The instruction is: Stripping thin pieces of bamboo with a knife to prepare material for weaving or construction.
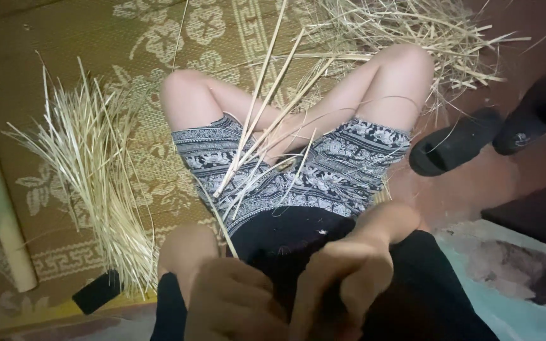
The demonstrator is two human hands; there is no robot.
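Both hands low in frame, close to body. Straw strands (257, 148) laid over lap, long axis running up and away. Left hand (235, 300) nearer strand base, fingers curled, probably pinching it; right hand (342, 281) curled, grip unclear.

The person wears shorts (323, 170) with a busy black, grey and white pattern of small shapes and bands. The top (285, 237) is black, with long black sleeves that end near the wrists. The legs are bare from the shorts down. The left hand (232, 300) and right hand (342, 284) are bare, with no rings or gloves.
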